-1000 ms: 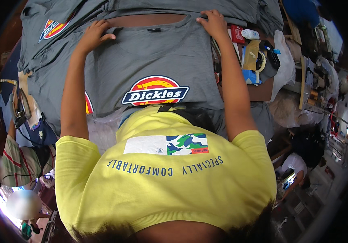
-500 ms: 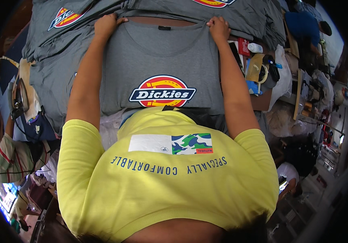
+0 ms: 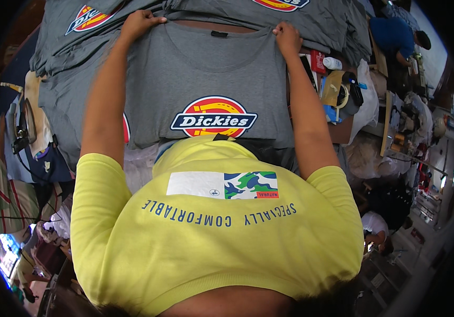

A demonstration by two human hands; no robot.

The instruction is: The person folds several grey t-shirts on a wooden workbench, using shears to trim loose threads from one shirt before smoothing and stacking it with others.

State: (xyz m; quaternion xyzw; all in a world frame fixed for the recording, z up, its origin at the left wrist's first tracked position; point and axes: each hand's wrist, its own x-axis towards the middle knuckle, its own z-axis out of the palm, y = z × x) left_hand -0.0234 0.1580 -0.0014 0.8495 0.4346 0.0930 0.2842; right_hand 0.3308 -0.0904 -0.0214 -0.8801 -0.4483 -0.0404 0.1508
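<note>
Spread flat before me is a folded grey T-shirt (image 3: 211, 68) with a red, yellow and blue oval logo print (image 3: 213, 117). Its neckline lies at the far side, with a small black neck label (image 3: 219, 34). My left hand (image 3: 141, 24) pinches the shirt at the far left shoulder. At the far right shoulder, my right hand (image 3: 288, 39) has its fingertips closed on the cloth. The shirt's near edge reaches my yellow top.
More grey shirts with the same print (image 3: 92, 20) lie beyond and to the left. On the right are a red box (image 3: 317, 62), a white bottle (image 3: 333, 63) and a tape roll (image 3: 341, 96). An iron (image 3: 28, 120) stands at left; co-workers sit farther off.
My left hand has shifted slightly outward and away, drawing the shirt's left shoulder with it. My right hand stays nearly in place. A red print edge now shows beside my left forearm.
</note>
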